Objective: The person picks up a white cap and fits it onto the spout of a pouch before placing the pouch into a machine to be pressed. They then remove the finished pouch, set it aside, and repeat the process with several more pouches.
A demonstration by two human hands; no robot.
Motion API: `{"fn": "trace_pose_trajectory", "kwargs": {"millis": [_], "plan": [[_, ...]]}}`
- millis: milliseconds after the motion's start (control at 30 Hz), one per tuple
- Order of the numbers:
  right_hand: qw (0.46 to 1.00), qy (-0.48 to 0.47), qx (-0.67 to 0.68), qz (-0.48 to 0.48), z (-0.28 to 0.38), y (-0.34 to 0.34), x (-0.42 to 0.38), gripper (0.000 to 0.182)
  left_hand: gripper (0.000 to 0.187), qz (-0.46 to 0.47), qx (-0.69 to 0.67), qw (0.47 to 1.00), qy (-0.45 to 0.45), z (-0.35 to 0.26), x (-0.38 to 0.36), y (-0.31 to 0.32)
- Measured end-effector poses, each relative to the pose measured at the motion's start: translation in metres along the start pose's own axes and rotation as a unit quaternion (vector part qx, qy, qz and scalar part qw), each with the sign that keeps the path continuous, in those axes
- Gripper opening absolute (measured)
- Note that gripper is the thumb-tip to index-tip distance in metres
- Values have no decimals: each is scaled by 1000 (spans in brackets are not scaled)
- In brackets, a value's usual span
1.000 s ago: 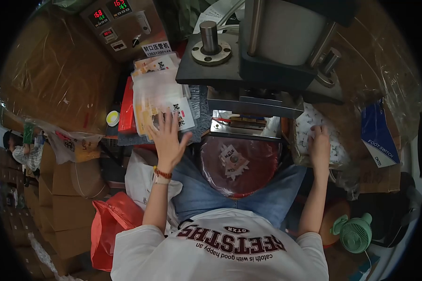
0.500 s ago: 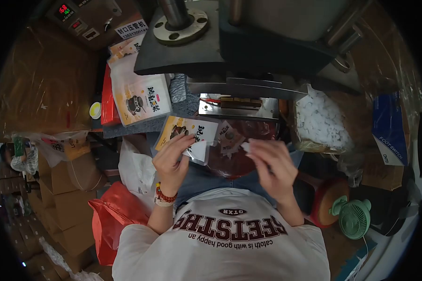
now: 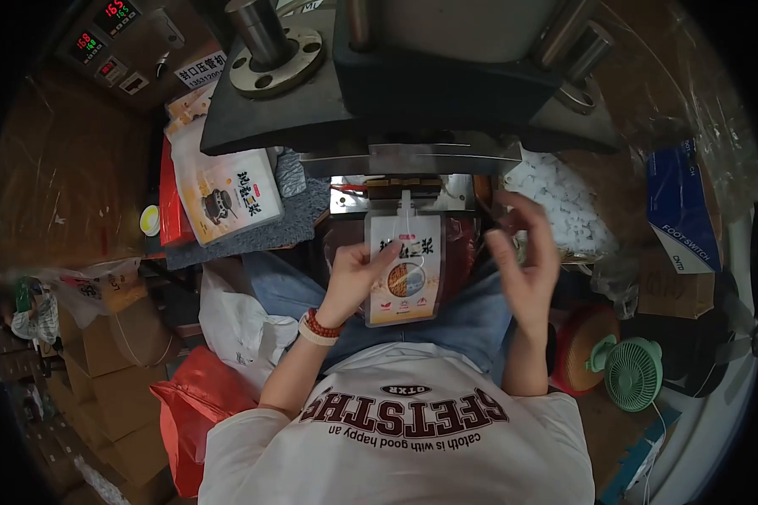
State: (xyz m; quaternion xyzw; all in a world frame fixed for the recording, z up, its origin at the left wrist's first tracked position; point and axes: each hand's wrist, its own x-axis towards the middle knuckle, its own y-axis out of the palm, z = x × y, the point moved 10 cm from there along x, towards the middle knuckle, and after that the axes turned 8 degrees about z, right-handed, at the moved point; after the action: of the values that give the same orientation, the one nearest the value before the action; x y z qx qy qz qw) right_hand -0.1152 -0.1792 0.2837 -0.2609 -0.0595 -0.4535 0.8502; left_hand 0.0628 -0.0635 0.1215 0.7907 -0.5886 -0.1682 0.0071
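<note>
A printed spout pouch [image 3: 408, 307] stands nearly straight in front of my lap, its white spout [image 3: 407, 204] at the press's lower jaw [image 3: 456, 190]. My left hand [image 3: 355, 276] grips the pouch by its left side, thumb lying across the front print. To the right of the pouch, my right hand [image 3: 526, 261] is raised with fingers curved and apart, nothing visible in it. Just beyond that hand lies a box of small white pieces [image 3: 547, 198]. A dark red surface [image 3: 459, 265] shows behind the pouch.
The heavy press head [image 3: 446, 84] overhangs the jaw. A stack of printed pouches [image 3: 227, 189] lies on the grey cloth [image 3: 236, 241] at left. At right are a blue foot-switch box [image 3: 682, 210] and a green fan [image 3: 633, 374]. A red bag [image 3: 198, 412] hangs at left.
My left hand has brought the pouch rightward and turned it upright, spout toward the jaw. The small white piece in my right hand is gone from it, and that hand has opened and moved right.
</note>
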Motion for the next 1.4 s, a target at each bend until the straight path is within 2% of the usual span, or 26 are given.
{"fn": "trace_pose_trajectory", "kwargs": {"millis": [100,167,200,300,400,433,467,500,567,600,633,667,700,733,767,833,900,967,1000,1067,1133,1233,1267,1333,1367,1400], "plan": [[994,19,-80,-76,-21,-47,7,33,24,10,-132,991,-19,-20,23,6],[931,-14,-357,-75,-29,-45,26,27,21,32,-160,987,2,-28,35,7],[936,10,-351,-15,-68,-34,30,25,21,35,-174,984,-11,-26,38,7],[937,68,-342,1,-81,-22,26,24,23,18,-184,982,-29,-19,41,6],[936,53,-348,21,-93,-25,25,23,28,47,-61,997,-28,-16,40,-4],[937,48,-345,23,-89,-24,25,23,36,-27,98,995,-3,-39,29,-27],[948,44,-313,-25,-80,-36,23,22,43,-101,253,962,23,-66,14,-48],[956,44,-281,-71,-72,-46,20,20,61,-228,421,861,171,-104,-14,-68],[957,2,-268,-112,-58,-46,11,21,74,-338,742,573,83,-133,-43,-86],[973,5,-178,-149,-61,-49,4,20,76,-303,712,632,43,-106,-42,-118],[979,9,-87,-185,-64,-52,-2,20,76,-303,713,631,42,-95,-52,-131],[978,8,-86,-188,-60,-48,-2,20,72,-217,719,656,76,-79,-56,-125],[984,22,39,-170,-64,-41,0,19,70,-126,719,675,110,-68,-57,-113],[975,39,161,-146,-64,-30,0,19,58,-127,691,690,174,-75,-68,-106],[975,44,160,-145,-49,-25,-3,19,58,-124,691,692,170,-71,-73,-102],[948,-11,317,-30,-4,11,3,19,44,-217,449,847,181,-82,-83,-116],[970,-90,219,55,27,39,-7,24,36,-230,420,842,249,-107,-90,-83],[969,-199,-21,144,62,71,-9,28,38,-194,485,790,319,-126,-94,-41],[970,-197,-25,143,62,80,-9,28,38,-191,483,792,321,-130,-94,-30],[940,-234,-171,182,62,107,-17,32,41,-168,583,725,327,-137,-97,3],[929,-257,-182,196,72,101,-19,34,46,-148,607,699,348,-144,-102,14],[930,-292,-87,203,84,84,-22,36,37,-30,535,756,376,-146,-100,30],[940,-242,-57,233,70,83,-18,37,37,-28,533,756,378,-140,-95,32],[946,-190,-27,262,55,82,-15,39,27,25,371,890,265,-100,-60,18],[969,-103,-24,223,37,73,-6,38,18,42,335,919,203,-79,-40,16],[983,-16,-21,182,19,63,-1,38,18,41,335,919,204,-68,-28,15]]}}
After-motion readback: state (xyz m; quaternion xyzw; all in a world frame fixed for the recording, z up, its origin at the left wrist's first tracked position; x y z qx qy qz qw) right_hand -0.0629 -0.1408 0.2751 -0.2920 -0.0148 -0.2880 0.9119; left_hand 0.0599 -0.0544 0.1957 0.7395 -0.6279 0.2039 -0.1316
